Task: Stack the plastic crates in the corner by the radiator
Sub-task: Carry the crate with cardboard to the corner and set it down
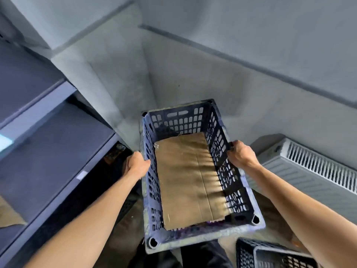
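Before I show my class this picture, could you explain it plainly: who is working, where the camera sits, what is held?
No machine here: these are a person's bare arms, filmed from a camera worn on the head, looking down. The left hand and right hand each close their grip on a long rim of a blue plastic crate with cardboard lining its bottom. A radiator stands at the right, near the wall corner. A second crate shows at lower right.

both hands grip the blue crate point(195, 171): left hand point(136, 165) at nine o'clock, right hand point(241, 154) at three; radiator point(316, 171) beyond at three.
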Motion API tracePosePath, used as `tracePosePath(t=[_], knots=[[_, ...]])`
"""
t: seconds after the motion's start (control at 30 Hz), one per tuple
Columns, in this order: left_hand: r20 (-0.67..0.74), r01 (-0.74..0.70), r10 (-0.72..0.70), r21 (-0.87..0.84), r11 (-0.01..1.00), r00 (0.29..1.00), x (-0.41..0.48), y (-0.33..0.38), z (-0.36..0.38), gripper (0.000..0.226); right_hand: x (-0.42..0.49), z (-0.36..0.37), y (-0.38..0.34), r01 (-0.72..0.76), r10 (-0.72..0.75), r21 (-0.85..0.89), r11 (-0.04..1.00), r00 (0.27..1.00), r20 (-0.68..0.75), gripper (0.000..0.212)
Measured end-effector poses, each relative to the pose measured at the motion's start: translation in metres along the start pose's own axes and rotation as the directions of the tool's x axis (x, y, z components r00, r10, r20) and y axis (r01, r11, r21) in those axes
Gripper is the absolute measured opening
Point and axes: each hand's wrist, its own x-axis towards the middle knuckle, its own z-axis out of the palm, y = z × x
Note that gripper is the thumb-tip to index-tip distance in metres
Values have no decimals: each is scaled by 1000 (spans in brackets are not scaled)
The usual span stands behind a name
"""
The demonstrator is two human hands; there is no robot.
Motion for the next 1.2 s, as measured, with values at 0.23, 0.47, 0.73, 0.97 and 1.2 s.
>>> tracePosePath(t=[0.23, 0.47, 0.73, 0.97, 1.2], knots=[[6, 154, -154, -73, 985, 988, 19, 19, 54, 29, 75, 7, -1, 47, -43, -47, 998, 995, 90, 28], [66, 262, -256, -96, 960, 964, 77, 8, 125, 23, 139, 64, 1, 60, -44, -111, 992, 990, 137, 34], [115, 348, -336, -111, 931, 935, 151, -12, 218, 15, 217, 157, 23, 46, -18, -169, 985, 987, 160, 25], [118, 368, -357, -83, 926, 926, 202, -25, 292, 24, 277, 226, 49, 114, -71, -234, 966, 980, 186, 26], [189, 418, -393, -114, 901, 900, 237, -30, 360, 23, 328, 285, 69, 145, -91, -232, 962, 969, 229, 39]])
